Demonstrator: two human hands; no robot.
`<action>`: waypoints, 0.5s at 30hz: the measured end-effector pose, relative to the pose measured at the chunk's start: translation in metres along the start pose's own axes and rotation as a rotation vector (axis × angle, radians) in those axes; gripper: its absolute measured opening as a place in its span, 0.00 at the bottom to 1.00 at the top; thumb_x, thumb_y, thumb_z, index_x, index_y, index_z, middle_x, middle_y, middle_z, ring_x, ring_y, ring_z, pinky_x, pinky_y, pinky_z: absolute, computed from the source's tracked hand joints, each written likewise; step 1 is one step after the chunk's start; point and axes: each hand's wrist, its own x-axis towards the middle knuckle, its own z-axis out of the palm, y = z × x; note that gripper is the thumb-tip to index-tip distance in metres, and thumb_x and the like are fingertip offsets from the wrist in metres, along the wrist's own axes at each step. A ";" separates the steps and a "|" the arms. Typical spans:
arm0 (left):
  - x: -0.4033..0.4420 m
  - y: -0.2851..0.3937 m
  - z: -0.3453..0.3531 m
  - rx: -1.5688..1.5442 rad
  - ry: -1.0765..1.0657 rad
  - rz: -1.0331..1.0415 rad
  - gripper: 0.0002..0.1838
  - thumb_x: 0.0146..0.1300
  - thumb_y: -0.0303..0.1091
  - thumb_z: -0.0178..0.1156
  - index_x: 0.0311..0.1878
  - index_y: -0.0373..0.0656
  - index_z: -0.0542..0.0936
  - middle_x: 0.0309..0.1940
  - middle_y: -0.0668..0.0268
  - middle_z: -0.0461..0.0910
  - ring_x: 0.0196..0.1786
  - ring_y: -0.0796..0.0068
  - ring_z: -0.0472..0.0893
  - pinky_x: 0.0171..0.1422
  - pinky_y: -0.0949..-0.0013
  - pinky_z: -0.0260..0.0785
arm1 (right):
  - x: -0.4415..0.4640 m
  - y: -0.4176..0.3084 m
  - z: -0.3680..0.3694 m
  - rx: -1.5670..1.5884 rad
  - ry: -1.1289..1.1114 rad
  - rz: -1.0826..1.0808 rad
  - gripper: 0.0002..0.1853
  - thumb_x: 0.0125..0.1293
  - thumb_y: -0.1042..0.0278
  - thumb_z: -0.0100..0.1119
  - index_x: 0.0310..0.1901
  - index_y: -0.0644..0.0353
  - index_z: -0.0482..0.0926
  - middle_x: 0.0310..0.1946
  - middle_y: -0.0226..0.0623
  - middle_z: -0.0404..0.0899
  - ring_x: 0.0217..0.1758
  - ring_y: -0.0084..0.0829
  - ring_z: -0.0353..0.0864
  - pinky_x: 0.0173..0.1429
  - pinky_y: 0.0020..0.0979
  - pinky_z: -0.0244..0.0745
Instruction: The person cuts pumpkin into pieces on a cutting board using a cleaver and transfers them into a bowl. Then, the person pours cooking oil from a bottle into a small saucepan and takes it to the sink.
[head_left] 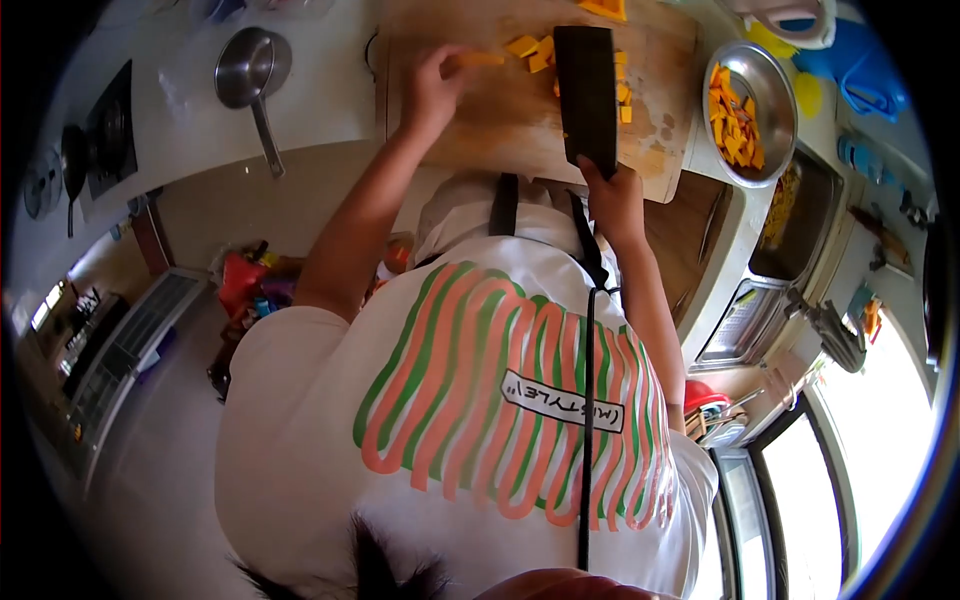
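My right hand (614, 205) is closed around the handle of a broad dark cleaver (588, 95), whose blade lies over the wooden cutting board (470, 130). Between the fingers of my left hand (433, 98), slightly blurred, is a strip of orange pumpkin (482, 60), held above the board's left part. Cut pumpkin chunks (540, 53) lie on both sides of the blade, which hides some of them. A larger pumpkin piece (604, 8) sits at the board's far edge.
Right of the board stands a steel bowl (783, 115) with many pumpkin pieces. Beyond it is a sink (815, 215) with yellowish bits inside. A small saucepan (245, 68) rests on the counter at left, near a stove (108, 130).
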 end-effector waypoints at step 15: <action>-0.054 0.016 0.017 -0.365 -0.125 -0.521 0.09 0.68 0.29 0.59 0.42 0.32 0.80 0.31 0.60 0.84 0.29 0.75 0.85 0.33 0.73 0.77 | 0.003 -0.030 0.009 -0.660 -0.083 -0.174 0.11 0.68 0.59 0.55 0.38 0.56 0.84 0.30 0.52 0.82 0.36 0.56 0.82 0.41 0.49 0.78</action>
